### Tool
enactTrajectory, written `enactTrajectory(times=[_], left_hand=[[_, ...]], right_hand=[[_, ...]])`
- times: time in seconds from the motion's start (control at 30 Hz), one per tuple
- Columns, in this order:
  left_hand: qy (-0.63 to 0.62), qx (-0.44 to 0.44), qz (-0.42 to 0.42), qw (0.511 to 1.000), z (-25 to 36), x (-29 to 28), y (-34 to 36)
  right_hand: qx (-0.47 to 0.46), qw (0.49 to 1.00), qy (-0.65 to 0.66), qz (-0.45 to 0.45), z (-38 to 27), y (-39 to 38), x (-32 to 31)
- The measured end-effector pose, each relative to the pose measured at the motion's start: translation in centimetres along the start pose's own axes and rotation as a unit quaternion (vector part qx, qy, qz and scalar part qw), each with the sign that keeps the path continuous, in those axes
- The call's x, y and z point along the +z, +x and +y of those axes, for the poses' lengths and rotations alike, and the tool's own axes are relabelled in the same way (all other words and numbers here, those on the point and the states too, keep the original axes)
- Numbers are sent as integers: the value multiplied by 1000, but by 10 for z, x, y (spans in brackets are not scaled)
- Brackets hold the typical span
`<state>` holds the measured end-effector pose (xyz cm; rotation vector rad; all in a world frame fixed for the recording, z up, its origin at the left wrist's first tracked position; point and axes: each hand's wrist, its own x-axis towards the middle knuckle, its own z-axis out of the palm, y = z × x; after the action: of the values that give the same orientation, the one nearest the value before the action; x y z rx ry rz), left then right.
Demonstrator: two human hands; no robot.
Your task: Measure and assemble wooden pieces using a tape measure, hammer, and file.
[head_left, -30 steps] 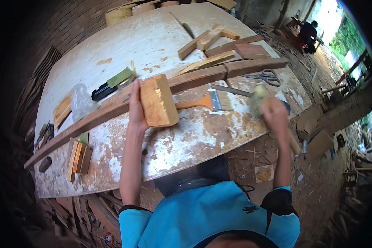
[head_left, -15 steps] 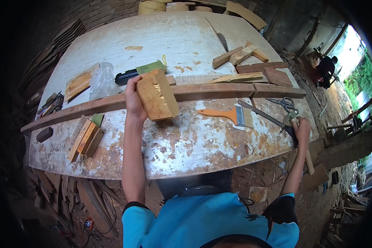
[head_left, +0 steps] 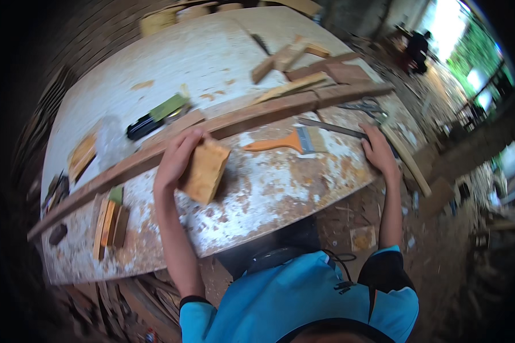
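My left hand (head_left: 177,159) grips a squared wooden block (head_left: 208,174) from its left side, tilted just above the near part of the worn white workbench (head_left: 252,197). Over at the right, my right hand (head_left: 379,150) closes around the handle end of a long dark metal file (head_left: 333,127). The fingers mostly hide that handle. Right beside this hand lies a hammer, its pale wooden handle (head_left: 409,166) reaching past the bench edge. Between both hands rests a wide paintbrush (head_left: 283,143) with an orange handle. Scissors (head_left: 363,106) lie just beyond the file.
A long wooden bar (head_left: 234,121) crosses the bench. Beyond it lie a black tool (head_left: 145,127), a green piece (head_left: 170,107), a plastic bag (head_left: 114,140), wood offcuts (head_left: 292,55) and a saw blade (head_left: 260,43). Small wood pieces (head_left: 110,224) stand at left. Another person (head_left: 418,51) is far right.
My left hand has lowered and turned the block. The right hand has moved off the hammer onto the file's handle. The whole view has shifted and tilted.
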<state>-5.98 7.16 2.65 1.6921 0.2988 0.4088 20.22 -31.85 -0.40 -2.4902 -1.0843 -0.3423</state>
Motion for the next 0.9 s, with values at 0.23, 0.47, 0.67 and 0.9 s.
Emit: enactTrajectory(times=[0.23, 0.47, 0.67, 0.9], left_hand=[[119, -34, -83, 989, -4, 29, 4], [298, 109, 33, 948, -8, 34, 9], [321, 94, 15, 942, -9, 46, 10], [389, 92, -43, 916, -13, 53, 9]], right_hand=[[-63, 996, 54, 41, 52, -3, -12], [-14, 995, 4, 97, 84, -20, -37], [71, 992, -38, 100, 125, -37, -25], [129, 983, 52, 117, 135, -23, -16]])
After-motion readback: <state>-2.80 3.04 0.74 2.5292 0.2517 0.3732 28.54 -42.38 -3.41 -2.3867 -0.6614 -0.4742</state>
